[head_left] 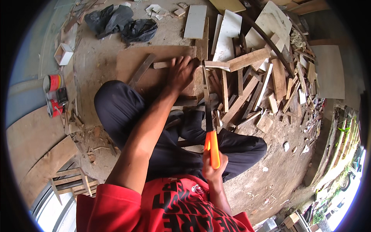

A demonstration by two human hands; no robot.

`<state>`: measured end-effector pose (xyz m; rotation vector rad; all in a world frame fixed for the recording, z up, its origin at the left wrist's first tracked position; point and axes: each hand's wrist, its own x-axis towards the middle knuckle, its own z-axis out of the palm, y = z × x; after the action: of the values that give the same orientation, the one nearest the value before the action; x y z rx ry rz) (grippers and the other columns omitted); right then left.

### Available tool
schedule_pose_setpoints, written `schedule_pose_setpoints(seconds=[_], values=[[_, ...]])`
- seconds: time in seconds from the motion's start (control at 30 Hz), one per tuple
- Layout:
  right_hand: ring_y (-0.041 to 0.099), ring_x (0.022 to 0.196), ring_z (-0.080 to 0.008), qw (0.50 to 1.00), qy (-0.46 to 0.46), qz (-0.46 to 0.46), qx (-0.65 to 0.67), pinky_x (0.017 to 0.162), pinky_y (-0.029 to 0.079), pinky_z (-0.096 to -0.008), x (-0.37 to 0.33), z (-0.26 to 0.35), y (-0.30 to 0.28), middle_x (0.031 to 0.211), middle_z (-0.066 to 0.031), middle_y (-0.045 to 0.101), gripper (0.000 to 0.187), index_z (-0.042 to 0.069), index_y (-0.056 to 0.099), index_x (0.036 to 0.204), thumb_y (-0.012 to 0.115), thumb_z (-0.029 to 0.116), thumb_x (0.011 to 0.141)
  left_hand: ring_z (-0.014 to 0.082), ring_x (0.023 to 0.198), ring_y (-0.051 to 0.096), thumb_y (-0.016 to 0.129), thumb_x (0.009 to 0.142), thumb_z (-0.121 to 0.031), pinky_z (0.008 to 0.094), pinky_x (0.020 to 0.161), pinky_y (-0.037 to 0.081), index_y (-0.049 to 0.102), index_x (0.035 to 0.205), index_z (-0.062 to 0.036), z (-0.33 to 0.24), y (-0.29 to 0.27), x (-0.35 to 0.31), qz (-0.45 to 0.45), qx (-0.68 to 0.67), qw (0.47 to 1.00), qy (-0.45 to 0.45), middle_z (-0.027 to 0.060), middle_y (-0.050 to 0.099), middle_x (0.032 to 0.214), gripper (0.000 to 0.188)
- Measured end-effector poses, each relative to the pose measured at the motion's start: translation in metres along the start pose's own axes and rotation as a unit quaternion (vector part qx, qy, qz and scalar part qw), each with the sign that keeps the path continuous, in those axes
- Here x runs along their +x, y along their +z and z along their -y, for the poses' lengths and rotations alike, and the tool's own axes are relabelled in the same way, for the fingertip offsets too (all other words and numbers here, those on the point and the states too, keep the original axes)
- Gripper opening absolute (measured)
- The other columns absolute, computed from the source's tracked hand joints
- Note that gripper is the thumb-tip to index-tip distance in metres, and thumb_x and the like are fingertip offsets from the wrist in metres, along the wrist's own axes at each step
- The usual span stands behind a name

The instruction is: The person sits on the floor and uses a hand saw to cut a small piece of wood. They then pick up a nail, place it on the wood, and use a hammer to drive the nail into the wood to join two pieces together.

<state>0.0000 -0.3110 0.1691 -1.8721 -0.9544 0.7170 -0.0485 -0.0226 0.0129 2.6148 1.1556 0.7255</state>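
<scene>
My right hand (pixel 214 166) is closed around the orange handle (pixel 212 149) of a hand saw, low in front of my body. The dark saw blade (pixel 208 108) points away from me, its far end meeting a narrow wooden strip (pixel 217 64) just right of my left hand. Fingers curled over that strip, my left hand (pixel 183 73) grips it above a brown board (pixel 129 58). The strip lies crosswise, and part of it is hidden beneath the hand. Another dark piece of wood (pixel 143 69) rests on the board, left of the hand.
A heap of wood offcuts (pixel 247 96) spreads to the right, with white panels (pixel 228 33) behind it. Black plastic bags (pixel 112 19) lie at the far left. Red cans (pixel 54 83) stand along the left wall. My crossed legs (pixel 119 104) sit close below the board.
</scene>
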Motion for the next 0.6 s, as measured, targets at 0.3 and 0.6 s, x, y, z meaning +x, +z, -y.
schedule_pose_setpoints(seconds=[0.3, 0.6], values=[[0.045, 0.042, -0.0155, 0.999, 0.011, -0.02, 0.045, 0.044, 0.038, -0.0316, -0.005, 0.006, -0.001, 0.053, -0.0092, 0.05, 0.016, -0.002, 0.059, 0.075, 0.061, 0.007, 0.088, 0.0281, 0.093, 0.057, 0.049, 0.1, -0.032, 0.0468, 0.081, 0.041, 0.064, 0.106, -0.0194, -0.002, -0.003, 0.0, -0.019, -0.013, 1.0, 0.001, 0.0055, 0.058, 0.094, 0.02], [0.048, 0.042, -0.0165, 0.998, -0.011, 0.001, 0.055, 0.042, 0.037, -0.0317, 0.026, -0.014, 0.014, 0.051, -0.0085, 0.049, 0.02, 0.0, 0.055, 0.069, 0.059, 0.005, 0.088, 0.0253, 0.088, 0.057, 0.053, 0.098, -0.032, 0.0435, 0.079, 0.04, 0.065, 0.105, -0.019, -0.003, -0.003, 0.002, -0.023, 0.009, 1.0, 0.016, 0.003, 0.057, 0.091, 0.019]])
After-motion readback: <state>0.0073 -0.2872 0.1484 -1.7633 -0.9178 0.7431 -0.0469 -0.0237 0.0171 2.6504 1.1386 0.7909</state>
